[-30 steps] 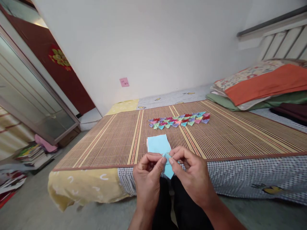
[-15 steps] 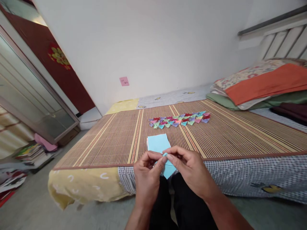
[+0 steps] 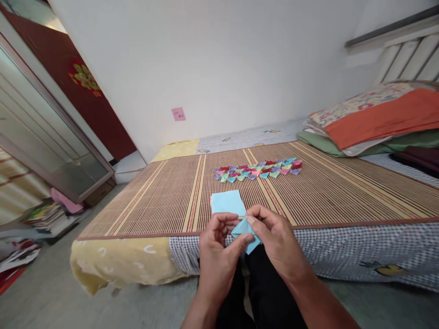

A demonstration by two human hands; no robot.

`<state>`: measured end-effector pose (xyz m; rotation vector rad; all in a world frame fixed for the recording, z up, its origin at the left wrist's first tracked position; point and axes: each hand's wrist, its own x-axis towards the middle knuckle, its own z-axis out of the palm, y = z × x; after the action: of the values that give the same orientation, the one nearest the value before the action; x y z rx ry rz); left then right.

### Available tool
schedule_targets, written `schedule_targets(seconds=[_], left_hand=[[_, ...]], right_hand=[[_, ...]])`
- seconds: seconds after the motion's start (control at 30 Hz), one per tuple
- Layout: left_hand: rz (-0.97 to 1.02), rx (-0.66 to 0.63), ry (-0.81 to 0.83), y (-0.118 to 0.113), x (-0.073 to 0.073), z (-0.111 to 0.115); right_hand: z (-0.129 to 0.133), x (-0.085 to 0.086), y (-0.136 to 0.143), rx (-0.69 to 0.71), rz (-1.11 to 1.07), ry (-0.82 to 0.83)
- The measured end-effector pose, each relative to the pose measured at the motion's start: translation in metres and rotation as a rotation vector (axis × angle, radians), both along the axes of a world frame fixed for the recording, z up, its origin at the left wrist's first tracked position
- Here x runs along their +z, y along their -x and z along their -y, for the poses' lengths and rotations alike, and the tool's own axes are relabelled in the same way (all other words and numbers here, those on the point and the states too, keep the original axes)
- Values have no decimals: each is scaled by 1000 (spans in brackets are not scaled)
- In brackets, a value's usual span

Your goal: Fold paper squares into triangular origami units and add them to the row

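Observation:
A partly folded piece of light blue origami paper (image 3: 244, 228) is held between both hands above my lap, at the bed's front edge. My left hand (image 3: 221, 246) presses its thumb on the paper's face, with the fingers curled behind. From the other side, my right hand (image 3: 274, 240) pinches the paper's upper right edge between thumb and fingers. Just beyond my hands lies a stack of square paper (image 3: 227, 202), light blue on top. Farther back, several small folded paper pieces (image 3: 257, 172) in many colours stand in close rows on the striped mat.
The striped mat (image 3: 164, 201) covers the bed. Folded bedding with an orange panel (image 3: 380, 119) is piled at the right. A pink note (image 3: 178, 114) is stuck on the wall. Books (image 3: 48, 214) are stacked low on the left beside a glass-panelled door (image 3: 51, 119).
The blue paper has been turned, and a pointed folded flap now shows toward the left. My left thumb has moved down onto its face; my right hand has shifted slightly right.

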<state>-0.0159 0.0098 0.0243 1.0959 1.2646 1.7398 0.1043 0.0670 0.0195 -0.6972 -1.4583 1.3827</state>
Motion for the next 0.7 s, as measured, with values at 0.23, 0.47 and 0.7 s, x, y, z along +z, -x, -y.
schedule_targets(seconds=[0.23,0.47,0.7], left_hand=[[-26,-146,55,3,0,3],[-44,-126,21,0,1,5],[-73,-224,105,9,0,3]], right_hand=[[0,2,-2,26,-21,41],[2,5,0,33,4,30],[-1,8,-6,21,43,-12]])
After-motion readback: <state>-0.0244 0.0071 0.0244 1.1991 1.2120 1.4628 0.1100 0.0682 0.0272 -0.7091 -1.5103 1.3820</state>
